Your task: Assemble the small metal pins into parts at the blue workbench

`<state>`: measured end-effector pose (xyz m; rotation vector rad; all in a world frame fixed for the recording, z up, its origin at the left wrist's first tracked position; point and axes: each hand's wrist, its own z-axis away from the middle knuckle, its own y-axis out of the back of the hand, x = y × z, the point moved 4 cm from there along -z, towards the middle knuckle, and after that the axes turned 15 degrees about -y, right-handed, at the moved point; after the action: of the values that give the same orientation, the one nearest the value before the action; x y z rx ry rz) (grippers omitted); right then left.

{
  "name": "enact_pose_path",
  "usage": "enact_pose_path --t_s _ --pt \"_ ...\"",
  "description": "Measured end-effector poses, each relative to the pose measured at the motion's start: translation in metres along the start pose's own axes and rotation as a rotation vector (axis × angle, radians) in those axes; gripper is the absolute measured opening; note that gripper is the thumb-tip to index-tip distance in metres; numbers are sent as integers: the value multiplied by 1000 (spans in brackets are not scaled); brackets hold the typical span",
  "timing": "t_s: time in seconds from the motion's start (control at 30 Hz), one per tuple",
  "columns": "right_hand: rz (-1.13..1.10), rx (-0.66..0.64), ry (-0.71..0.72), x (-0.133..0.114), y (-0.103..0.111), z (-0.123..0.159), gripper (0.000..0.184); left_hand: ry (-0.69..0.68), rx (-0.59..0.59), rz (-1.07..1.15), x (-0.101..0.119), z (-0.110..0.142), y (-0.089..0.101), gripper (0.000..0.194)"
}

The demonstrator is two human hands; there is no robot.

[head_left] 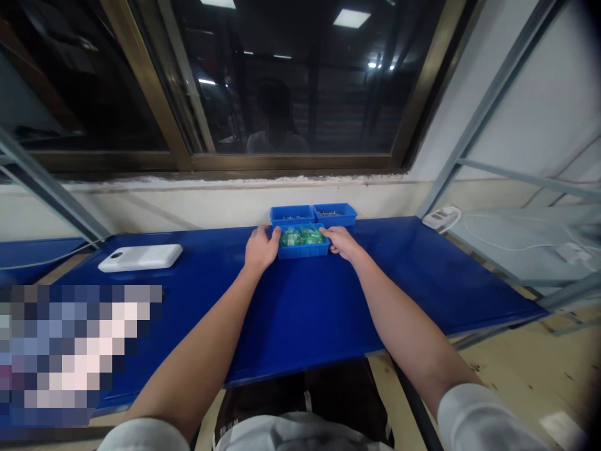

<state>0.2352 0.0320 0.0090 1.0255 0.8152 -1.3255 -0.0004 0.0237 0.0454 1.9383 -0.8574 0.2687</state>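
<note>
Behind a blue tabletop, a dark window in a brownish metal frame reflects ceiling lights and the faint outline of a person. Below the window runs a pale wall, its upper edge rough and whitish. Close to that wall, at the far edge of the tabletop, two blue plastic bins sit side by side with small loose pieces in them, too small to identify. Just in front of them, on the near side, is a third bin, the green-filled bin, holding clear and green plastic packets. Both hands are at this bin: the left hand grasps its left end with the thumb at the rim, and the right hand grasps its right end, thumb at the rim and fingers curled beside the wall. Well apart to the left, a white rectangular device with a dark round spot at one end lies flat on the tabletop. Near the far right corner rests a white power strip with a white cable. Grey metal posts rise at both sides, and part of the lower left is pixelated.
</note>
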Motion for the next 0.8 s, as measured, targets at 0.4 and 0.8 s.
enact_pose_path --t_s 0.4,0.8 --pt "74 142 353 -7 3 2 39 85 175 807 -27 -8 -24 27" --pt "94 20 362 -1 7 6 39 -160 -84 702 -28 -2 -11 28"
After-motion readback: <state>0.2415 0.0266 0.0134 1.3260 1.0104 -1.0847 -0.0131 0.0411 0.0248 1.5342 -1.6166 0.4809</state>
